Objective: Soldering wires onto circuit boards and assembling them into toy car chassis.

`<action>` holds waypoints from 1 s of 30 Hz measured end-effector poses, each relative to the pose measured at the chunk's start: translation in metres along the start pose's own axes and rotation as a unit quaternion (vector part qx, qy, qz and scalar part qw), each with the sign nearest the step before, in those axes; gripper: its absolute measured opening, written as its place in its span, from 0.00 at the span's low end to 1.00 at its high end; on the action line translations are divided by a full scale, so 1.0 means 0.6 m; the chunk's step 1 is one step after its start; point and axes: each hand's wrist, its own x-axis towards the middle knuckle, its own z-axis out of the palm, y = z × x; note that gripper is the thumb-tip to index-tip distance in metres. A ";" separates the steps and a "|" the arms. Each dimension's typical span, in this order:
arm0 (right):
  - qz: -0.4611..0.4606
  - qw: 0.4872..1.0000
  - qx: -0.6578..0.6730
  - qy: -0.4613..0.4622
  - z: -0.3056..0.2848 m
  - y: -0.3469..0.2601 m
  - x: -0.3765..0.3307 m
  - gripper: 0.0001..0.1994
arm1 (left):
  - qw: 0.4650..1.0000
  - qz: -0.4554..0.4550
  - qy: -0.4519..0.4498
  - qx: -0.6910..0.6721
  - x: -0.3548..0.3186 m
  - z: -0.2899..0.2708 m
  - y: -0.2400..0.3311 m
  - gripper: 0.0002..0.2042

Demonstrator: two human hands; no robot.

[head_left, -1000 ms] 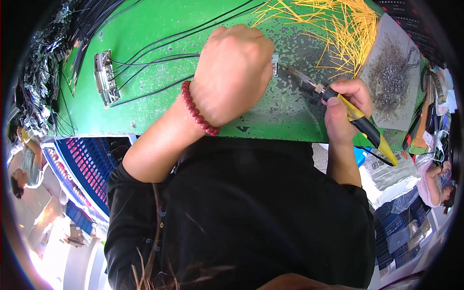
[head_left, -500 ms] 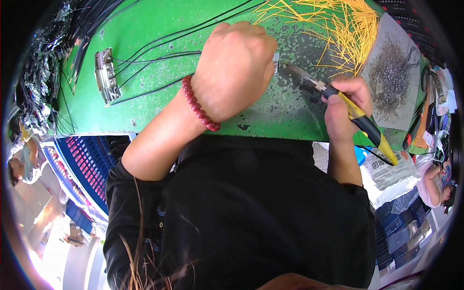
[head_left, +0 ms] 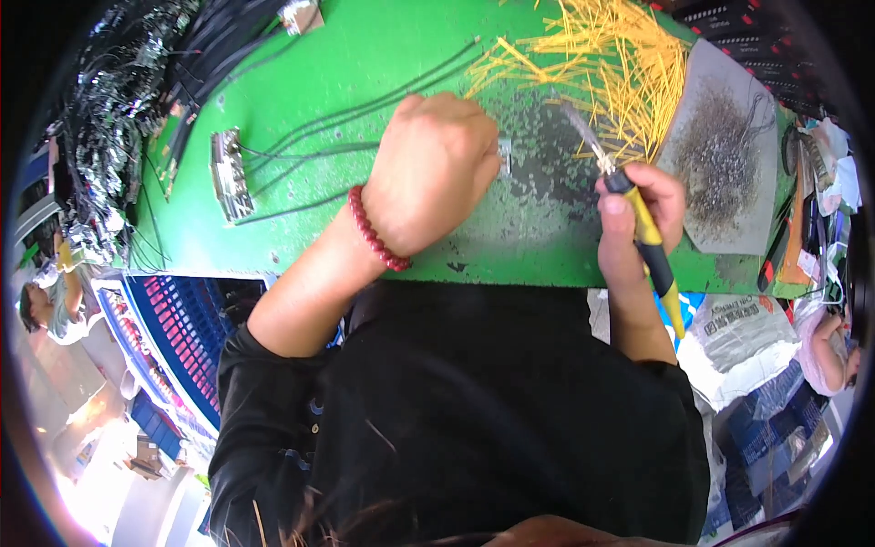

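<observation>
My left hand (head_left: 436,166), back up and wearing a red bead bracelet, is closed over the green tabletop (head_left: 310,214). A small silvery metal part (head_left: 505,157) pokes out at its right edge; the fingers beneath are hidden. Thin black cables (head_left: 314,146) run under this hand from a row of metal connectors (head_left: 231,175) lying to its left. In my right hand (head_left: 633,214) is a soldering iron (head_left: 649,228) with a yellow and black grip, held like a pen. Its tip points up and slightly left, apart from the metal part.
Many thin yellow sticks (head_left: 629,68) lie loose at the far right, beside a grey sheet (head_left: 761,205) covered in dark specks. Bundled black cables (head_left: 205,77) and crumpled shiny foil (head_left: 109,118) crowd the left. A blue basket (head_left: 178,314) stands below the table's left edge.
The soldering iron has swung more upright, its tip moving up and away from the metal part. My left hand stays closed in place over the cables, while the whole view has shifted a little.
</observation>
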 end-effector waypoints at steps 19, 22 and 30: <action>-0.068 0.997 0.040 -0.005 -0.006 0.009 -0.005 0.16 | 0.994 -0.095 0.040 0.031 0.060 -0.042 -0.045 0.04; 0.020 0.998 0.051 -0.025 -0.001 -0.001 0.004 0.13 | 0.989 -0.085 0.050 -0.107 0.025 -0.073 -0.006 0.03; -0.022 0.995 -0.050 -0.079 0.043 -0.046 0.077 0.11 | 0.988 -0.113 0.098 0.030 0.039 -0.039 -0.039 0.11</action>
